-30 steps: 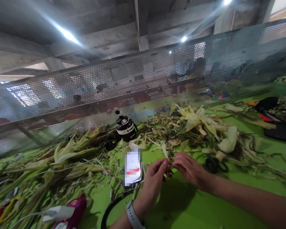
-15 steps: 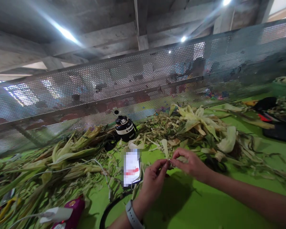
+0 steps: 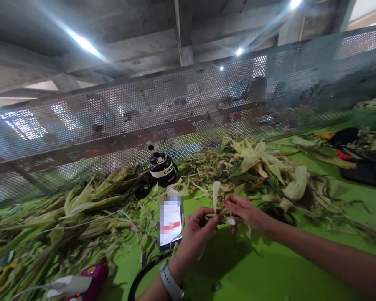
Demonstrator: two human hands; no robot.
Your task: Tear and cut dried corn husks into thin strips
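Note:
Over the green tabletop [image 3: 225, 276], my left hand [image 3: 198, 228] pinches a small piece of pale corn husk [image 3: 216, 196] between thumb and fingers. One wide strip of it stands upright above the fingertips, and thin ends curl out to the sides. My right hand [image 3: 246, 212] touches the left fingertips, its thumb and fingers closed on the same husk piece. A whitish husk end shows under the right fingers; exactly where they grip is partly hidden.
A lit phone [image 3: 169, 221] lies left of my hands, a black bottle [image 3: 163, 169] behind it. Husk heaps [image 3: 260, 161] spread along a perforated metal screen [image 3: 138, 121]. A purple device [image 3: 95, 278] with a cable sits front left; a black flat object [image 3: 362, 171] lies right.
My right hand has shifted and turned slightly, its fingers now reaching around the husk. More husk shows between the hands, including a whitish end, and the upright strip is more visible.

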